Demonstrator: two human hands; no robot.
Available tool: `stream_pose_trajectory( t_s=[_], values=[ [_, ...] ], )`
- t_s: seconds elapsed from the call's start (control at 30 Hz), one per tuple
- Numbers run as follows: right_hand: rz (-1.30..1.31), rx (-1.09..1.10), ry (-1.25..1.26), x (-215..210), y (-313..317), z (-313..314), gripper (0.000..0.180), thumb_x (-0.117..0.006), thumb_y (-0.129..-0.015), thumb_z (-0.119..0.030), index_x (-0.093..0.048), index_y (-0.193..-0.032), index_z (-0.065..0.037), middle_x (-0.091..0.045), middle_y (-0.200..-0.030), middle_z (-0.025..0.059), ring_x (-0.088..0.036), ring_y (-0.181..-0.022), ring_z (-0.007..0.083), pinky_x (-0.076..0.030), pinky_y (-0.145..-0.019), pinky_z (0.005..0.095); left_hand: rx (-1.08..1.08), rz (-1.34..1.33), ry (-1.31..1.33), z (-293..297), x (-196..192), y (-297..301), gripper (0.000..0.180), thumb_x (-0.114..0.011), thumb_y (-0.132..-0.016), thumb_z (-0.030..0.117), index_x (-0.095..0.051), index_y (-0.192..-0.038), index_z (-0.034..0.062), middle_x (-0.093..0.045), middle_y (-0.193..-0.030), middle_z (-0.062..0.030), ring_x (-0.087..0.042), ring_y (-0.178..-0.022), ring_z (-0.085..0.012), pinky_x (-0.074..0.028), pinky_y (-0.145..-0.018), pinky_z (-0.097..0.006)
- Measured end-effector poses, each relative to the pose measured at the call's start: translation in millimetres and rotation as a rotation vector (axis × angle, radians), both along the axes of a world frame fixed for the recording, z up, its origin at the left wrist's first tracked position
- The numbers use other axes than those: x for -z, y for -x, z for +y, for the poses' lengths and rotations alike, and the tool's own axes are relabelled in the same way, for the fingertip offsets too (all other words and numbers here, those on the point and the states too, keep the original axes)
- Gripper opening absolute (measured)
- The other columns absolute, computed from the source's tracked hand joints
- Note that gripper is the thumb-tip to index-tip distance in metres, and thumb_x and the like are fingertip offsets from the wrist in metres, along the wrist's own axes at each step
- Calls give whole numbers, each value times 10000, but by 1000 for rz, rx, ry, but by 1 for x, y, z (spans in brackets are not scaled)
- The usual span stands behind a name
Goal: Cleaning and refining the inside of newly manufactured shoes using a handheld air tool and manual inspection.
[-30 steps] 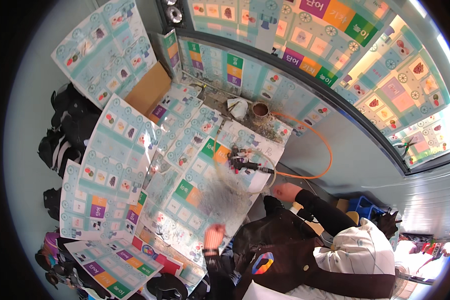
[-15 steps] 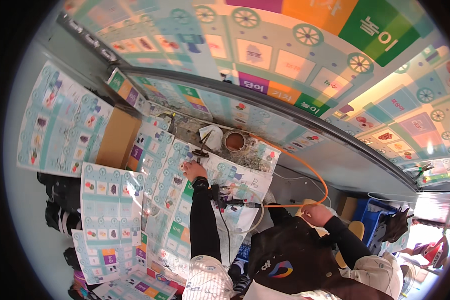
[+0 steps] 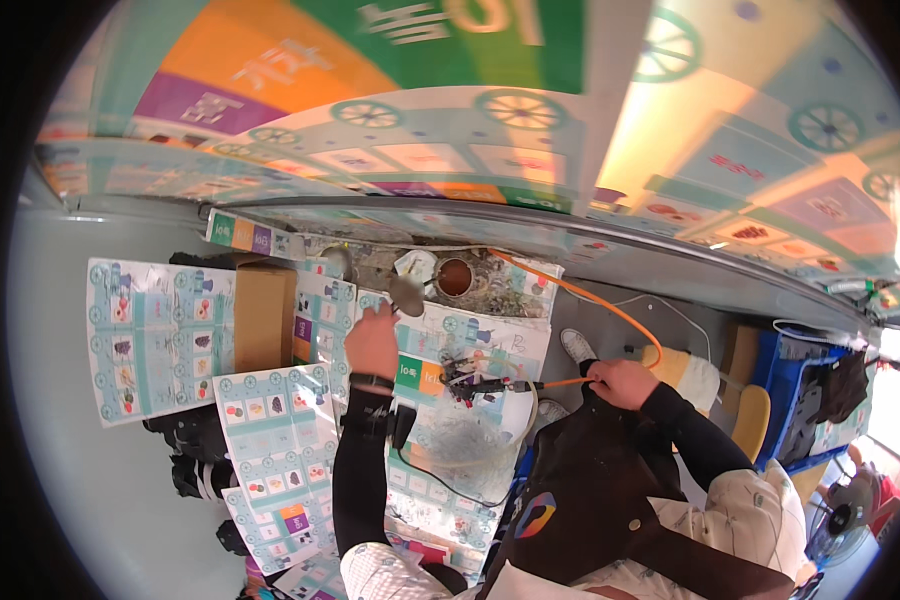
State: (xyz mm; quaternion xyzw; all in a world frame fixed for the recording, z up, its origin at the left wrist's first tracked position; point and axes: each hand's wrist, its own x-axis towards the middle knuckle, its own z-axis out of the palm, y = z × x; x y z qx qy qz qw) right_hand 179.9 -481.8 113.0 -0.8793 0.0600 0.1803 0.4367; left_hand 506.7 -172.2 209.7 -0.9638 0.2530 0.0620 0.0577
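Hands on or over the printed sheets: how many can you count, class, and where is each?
2. The left hand rests on the sheets near the metal spoon; the right hand grips the orange cable at the right edge.

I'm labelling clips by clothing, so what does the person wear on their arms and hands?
Both arms are in tight black long sleeves. The left hand is bare, with a dark band at the wrist; the right hand is bare too. A pale checked vest covers the shoulders.
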Motion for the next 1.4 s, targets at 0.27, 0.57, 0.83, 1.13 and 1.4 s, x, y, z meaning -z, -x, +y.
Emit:
stream_pose_trajectory(
  t_s=[0.27,0.57,0.83,1.13,1.4],
  values=[
    [-42,105,8,6,23,-13,189,-656,-894,-209,-632,-1012,-63,-683,-967,148,-661,-953,367,-535,-805,483,273,-51,-298,-95,73,-31,239,-634,-923,158,-727,-738,41,-706,-776,-146,-696,-685,-322,-585,-608,-438],
    [-23,191,2,11,48,-22,179,-660,-889,-203,-618,-989,-60,-682,-947,150,-657,-959,365,-529,-806,479,290,-58,-344,-109,100,-37,251,-632,-939,179,-753,-767,42,-725,-785,-142,-699,-690,-317,-587,-593,-442],
    [-39,182,5,19,40,-24,168,-668,-885,-206,-632,-965,-62,-688,-920,147,-666,-937,366,-536,-792,472,163,72,-426,-135,70,-26,209,-601,-934,167,-784,-904,71,-747,-971,-139,-730,-889,-334,-611,-757,-445],
    [-36,188,13,16,37,-24,181,-670,-886,-206,-644,-994,-63,-699,-949,150,-671,-941,360,-538,-798,476,138,85,-504,-144,83,-31,262,-605,-977,217,-761,-834,62,-725,-833,-124,-706,-778,-297,-599,-672,-423],
    [-7,192,30,16,46,-32,189,-651,-905,-222,-642,-1012,-66,-695,-990,143,-668,-961,363,-539,-809,480,267,823,-81,-112,40,-101,523,-626,-953,443,-628,-1152,-41,-674,-1094,-255,-638,-1028,-424,-506,-856,-467]
  ],
)
